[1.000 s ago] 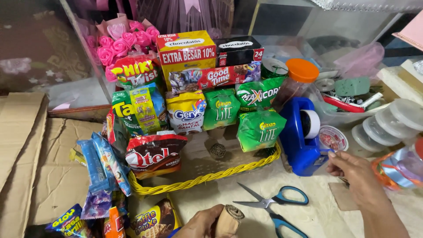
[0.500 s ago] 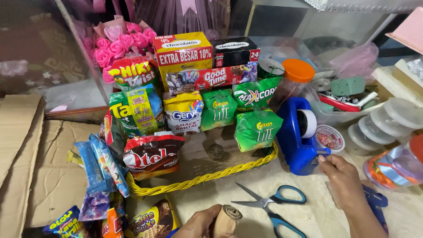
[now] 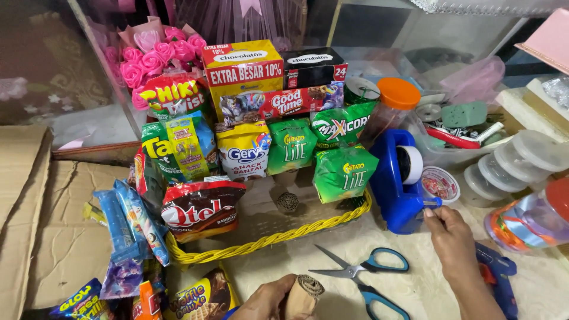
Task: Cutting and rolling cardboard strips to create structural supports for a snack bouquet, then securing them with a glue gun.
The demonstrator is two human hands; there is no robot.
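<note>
At the blue tape dispenser (image 3: 398, 188), right hand (image 3: 453, 242): grip pinched narrow on the tape end at the cutter. Left hand (image 3: 268, 299): grip closed around a rolled cardboard tube (image 3: 302, 295), low at the frame edge. Between them, blue-handled scissors (image 3: 361, 277) lie open; behind, a yellow wicker basket (image 3: 261, 244) of snack packets.

Home gift-hamper workspace: snack packs (image 3: 243, 155), wicker basket (image 3: 267, 242), scissors (image 3: 363, 274).

Blue tape dispenser (image 3: 398, 192) upright just right of yellow basket, white tape roll (image 3: 410, 164) in its top, cutter end pinched by right hand (image 3: 453, 240). Brown cardboard roll (image 3: 301, 296) tilted, gripped by left hand (image 3: 267, 301) at bottom edge.
</note>
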